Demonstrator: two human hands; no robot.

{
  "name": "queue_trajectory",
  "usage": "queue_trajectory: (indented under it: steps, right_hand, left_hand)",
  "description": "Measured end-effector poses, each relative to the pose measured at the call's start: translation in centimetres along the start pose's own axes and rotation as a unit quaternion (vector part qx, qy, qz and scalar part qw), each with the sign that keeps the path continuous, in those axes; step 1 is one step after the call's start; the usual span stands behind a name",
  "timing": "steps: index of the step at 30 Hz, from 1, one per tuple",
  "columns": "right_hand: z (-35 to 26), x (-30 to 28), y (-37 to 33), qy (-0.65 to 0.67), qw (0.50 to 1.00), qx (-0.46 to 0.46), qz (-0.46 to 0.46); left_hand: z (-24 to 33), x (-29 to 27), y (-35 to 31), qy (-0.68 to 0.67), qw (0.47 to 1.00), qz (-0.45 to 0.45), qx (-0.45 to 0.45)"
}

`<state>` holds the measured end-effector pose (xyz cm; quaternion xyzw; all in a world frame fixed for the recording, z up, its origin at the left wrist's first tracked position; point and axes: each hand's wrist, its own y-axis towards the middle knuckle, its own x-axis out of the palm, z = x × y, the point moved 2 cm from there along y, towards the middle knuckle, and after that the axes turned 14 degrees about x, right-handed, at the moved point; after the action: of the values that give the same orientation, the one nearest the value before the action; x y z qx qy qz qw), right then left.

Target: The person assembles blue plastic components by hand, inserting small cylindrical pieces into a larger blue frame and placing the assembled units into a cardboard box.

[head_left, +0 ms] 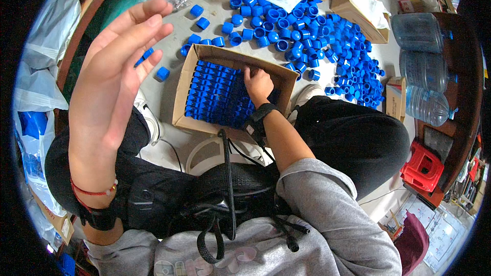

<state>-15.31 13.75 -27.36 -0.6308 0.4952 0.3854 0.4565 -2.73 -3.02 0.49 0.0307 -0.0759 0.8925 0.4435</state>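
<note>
My left hand is raised at the left with its fingers stretched out and apart. A bit of blue shows through the gap by its thumb; I cannot tell whether it touches the hand. My right hand reaches into a cardboard box between my feet. Its fingers are curled down at the right part of the box, and whatever they hold is hidden. Rows of blue plastic parts, closely packed, fill the left and middle of the box.
Many loose blue caps lie scattered on the floor beyond the box. Cardboard boxes stand behind them. Large clear water bottles line the right, above a red plastic stool. White plastic bags hang along the left.
</note>
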Motion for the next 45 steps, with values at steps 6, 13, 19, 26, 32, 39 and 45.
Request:
queue_trajectory:
  steps: [6, 13, 19, 26, 32, 39, 45]
  right_hand:
    - [0.6, -0.4, 0.3, 0.057, 0.998, 0.024, -0.015]
    - [2.4, 0.1, 1.4, 0.160, 0.985, -0.010, -0.066]
    - [1.5, -1.5, 0.2, 0.184, 0.977, -0.046, -0.095]
    - [1.6, -0.9, 0.2, 0.085, 0.974, -0.196, -0.075]
    - [1.2, -1.0, 0.4, 0.071, 0.978, -0.173, -0.095]
    - [1.2, -0.5, 0.7, 0.076, 0.977, -0.177, -0.096]
    - [1.3, 0.1, 1.1, 0.091, 0.984, -0.131, -0.080]
  left_hand:
    - [0.2, 0.7, 0.0, 0.003, 1.000, -0.004, 0.025]
    - [0.1, 0.6, 0.4, -0.009, 0.999, -0.028, 0.029]
    - [-0.3, 0.3, 0.3, -0.035, 0.999, -0.031, 0.013]
    - [-0.1, 0.6, 0.1, -0.049, 0.999, 0.001, 0.014]
    - [0.0, 0.6, 0.0, -0.038, 0.999, 0.021, 0.010]
    - [-0.2, 0.4, 0.1, -0.038, 0.999, 0.014, 0.007]
    - [-0.4, 0.2, 0.3, -0.049, 0.999, 0.005, 0.000]
